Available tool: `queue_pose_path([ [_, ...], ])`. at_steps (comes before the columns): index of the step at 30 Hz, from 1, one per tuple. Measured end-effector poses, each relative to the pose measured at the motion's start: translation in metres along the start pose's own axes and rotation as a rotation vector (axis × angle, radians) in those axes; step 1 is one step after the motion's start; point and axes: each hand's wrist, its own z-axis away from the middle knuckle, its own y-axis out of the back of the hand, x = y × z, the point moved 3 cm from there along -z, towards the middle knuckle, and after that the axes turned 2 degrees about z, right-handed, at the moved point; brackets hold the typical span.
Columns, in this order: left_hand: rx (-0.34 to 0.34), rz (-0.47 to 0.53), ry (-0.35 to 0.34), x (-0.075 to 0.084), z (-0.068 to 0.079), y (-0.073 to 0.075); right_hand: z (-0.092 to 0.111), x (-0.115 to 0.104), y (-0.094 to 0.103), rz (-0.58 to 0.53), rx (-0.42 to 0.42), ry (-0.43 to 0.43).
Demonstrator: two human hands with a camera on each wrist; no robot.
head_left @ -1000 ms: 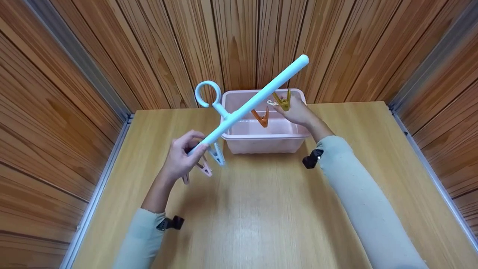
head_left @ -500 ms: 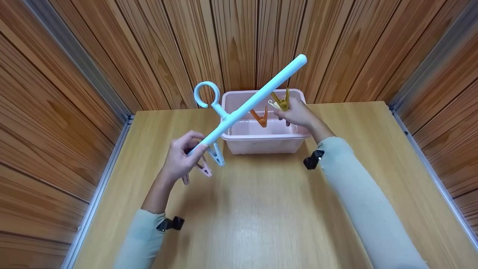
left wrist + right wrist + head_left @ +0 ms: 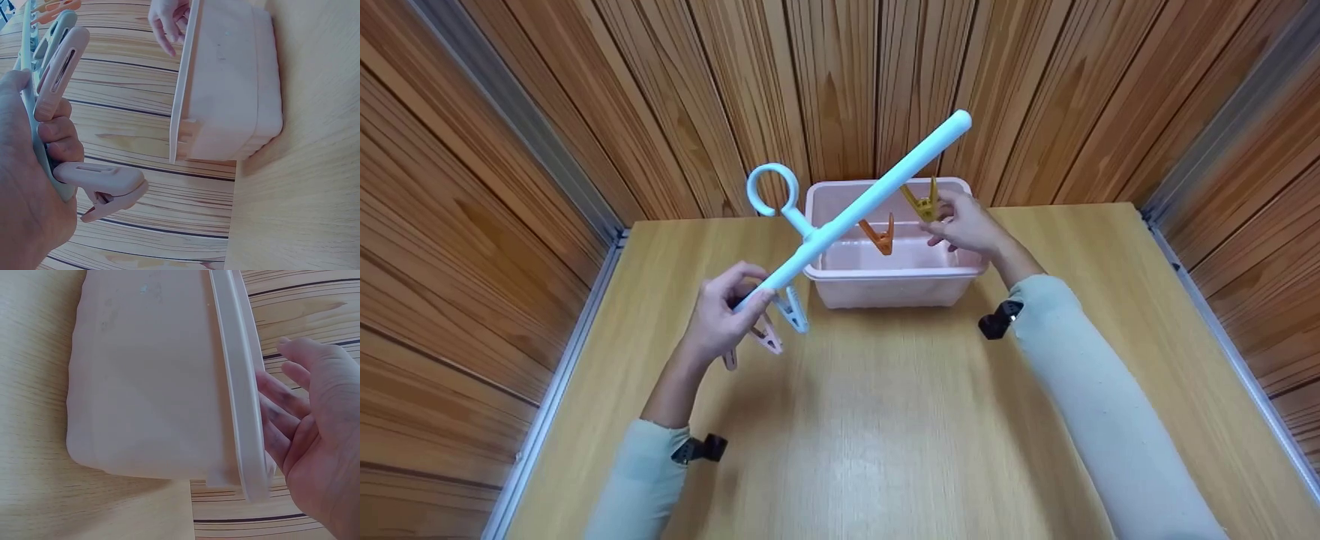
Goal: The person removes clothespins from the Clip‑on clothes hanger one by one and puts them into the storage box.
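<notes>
In the head view my left hand (image 3: 725, 311) grips the lower end of a light blue hanger bar (image 3: 855, 214), tilted up to the right with its round hook (image 3: 772, 187) on the upper left. Clothespins hang beneath the bar: mustard (image 3: 924, 206), orange (image 3: 881, 238), blue (image 3: 793, 311) and pink (image 3: 767, 336). The left wrist view shows another pink clothespin (image 3: 104, 179) by the bar's lower end. My right hand (image 3: 964, 223) is over the pink basin (image 3: 896, 276), beside the mustard clothespin, its fingers loosely bent. In the right wrist view no object shows in its fingers.
The basin stands at the back of the wooden table (image 3: 855, 420), close to the plank wall (image 3: 840, 90). More plank walls rise on both sides, with metal rails (image 3: 562, 367) along the table's edges. A black wrist camera (image 3: 1000, 319) sits on each forearm.
A small cream clip that my right hand held is no longer in view. The right hand has shifted slightly right and its fingers have loosened. The hanger has drifted a little left.
</notes>
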Motion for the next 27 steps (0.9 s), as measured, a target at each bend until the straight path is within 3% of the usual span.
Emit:
queue_pose_path([
  [10, 0.003, -0.009, 0.018, -0.002, -0.001, 0.000, 0.013, -0.005, 0.017, -0.025, 0.016, 0.004],
  [19, 0.022, -0.045, 0.017, -0.005, -0.003, 0.004, 0.027, -0.021, 0.040, -0.082, 0.094, 0.124],
  [27, 0.027, -0.069, -0.008, -0.001, -0.017, 0.009, 0.043, -0.024, 0.048, -0.193, 0.154, 0.205],
])
